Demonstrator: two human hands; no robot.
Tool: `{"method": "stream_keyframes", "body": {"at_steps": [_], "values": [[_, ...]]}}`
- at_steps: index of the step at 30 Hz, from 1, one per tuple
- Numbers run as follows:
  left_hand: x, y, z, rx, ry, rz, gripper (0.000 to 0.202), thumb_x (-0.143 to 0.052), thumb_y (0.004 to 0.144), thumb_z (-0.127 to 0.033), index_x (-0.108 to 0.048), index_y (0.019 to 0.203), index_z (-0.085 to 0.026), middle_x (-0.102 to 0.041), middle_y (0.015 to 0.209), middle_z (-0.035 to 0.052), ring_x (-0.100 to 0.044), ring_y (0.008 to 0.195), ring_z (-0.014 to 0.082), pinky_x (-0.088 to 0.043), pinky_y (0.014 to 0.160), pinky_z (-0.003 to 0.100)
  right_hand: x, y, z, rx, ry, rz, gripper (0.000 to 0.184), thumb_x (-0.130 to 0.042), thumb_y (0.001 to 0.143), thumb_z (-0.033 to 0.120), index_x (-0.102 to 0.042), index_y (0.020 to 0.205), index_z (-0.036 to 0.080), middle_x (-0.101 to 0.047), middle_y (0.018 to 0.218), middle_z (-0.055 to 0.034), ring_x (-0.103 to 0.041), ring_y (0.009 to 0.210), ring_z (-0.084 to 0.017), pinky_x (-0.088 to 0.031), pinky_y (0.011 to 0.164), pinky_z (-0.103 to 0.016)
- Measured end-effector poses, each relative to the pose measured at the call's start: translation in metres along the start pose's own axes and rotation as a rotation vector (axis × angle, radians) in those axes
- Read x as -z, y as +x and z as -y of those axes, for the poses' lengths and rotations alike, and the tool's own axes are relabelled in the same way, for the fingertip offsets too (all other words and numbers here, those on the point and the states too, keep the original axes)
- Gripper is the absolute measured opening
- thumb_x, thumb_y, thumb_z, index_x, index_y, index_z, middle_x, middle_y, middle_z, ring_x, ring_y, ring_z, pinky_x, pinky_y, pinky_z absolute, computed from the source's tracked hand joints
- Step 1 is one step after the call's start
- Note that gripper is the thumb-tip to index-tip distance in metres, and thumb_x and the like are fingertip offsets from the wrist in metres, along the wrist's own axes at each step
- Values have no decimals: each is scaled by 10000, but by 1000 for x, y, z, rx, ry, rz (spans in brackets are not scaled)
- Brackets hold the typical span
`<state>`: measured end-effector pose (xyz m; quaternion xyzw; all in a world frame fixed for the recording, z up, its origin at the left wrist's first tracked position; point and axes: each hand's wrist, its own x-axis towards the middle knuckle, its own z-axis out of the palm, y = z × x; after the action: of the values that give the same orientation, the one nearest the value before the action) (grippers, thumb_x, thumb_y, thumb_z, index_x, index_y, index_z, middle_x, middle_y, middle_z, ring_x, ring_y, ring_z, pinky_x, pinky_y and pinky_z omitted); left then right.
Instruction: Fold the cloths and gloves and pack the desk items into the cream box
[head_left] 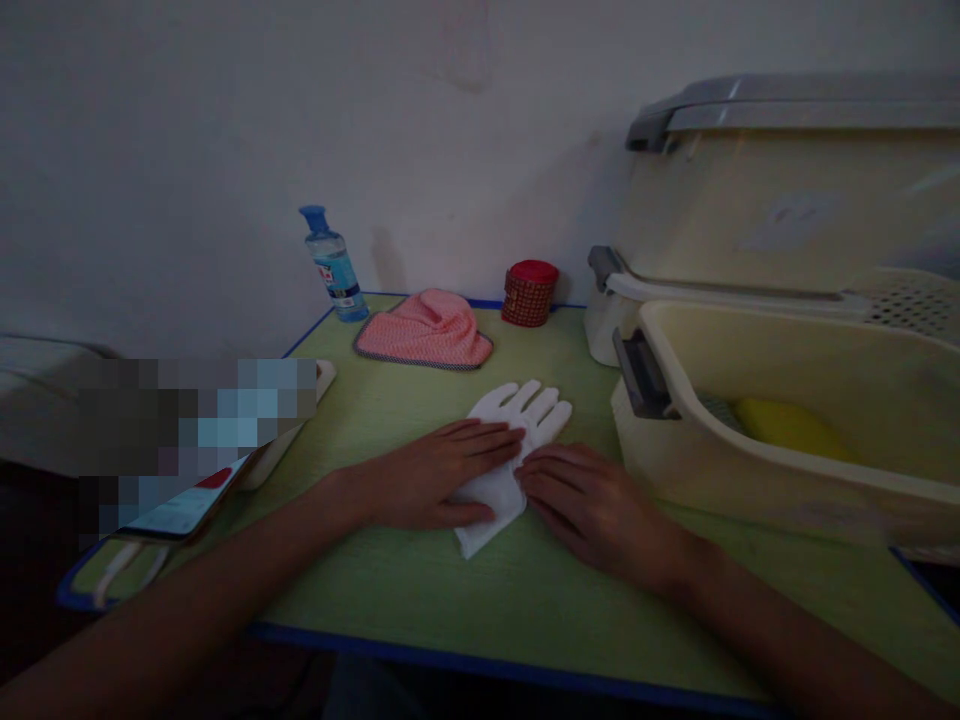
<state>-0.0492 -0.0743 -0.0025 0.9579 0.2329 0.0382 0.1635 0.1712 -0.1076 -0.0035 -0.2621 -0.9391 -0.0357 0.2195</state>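
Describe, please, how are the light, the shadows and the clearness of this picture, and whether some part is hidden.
Head view: dim overall, though the white glove stands out; head view: a soft shadow on the wall right of the blue bottle; head view: pixel blocks hide part of the phone screen; head view: the bottle leans, probably lens distortion.

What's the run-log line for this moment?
left hand: palm-down on white cloth-like glove | right hand: touching glove's right edge | glove: flat on green, blue-edged table
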Motion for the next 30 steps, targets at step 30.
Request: {"method": "stream_keyframes", "body": {"at_steps": [30], "values": [[8, -2, -6, -73, 2, -47, 402, -328, 930, -245, -422, 1306, -139, -433, 1381, 71, -214, 1359, 180, -77, 1126, 386, 19, -2, -11, 208, -156, 229, 135, -554, 809, 105, -614, 928, 130, -678, 842, -66, -615, 748, -211, -504, 626, -323]]}}
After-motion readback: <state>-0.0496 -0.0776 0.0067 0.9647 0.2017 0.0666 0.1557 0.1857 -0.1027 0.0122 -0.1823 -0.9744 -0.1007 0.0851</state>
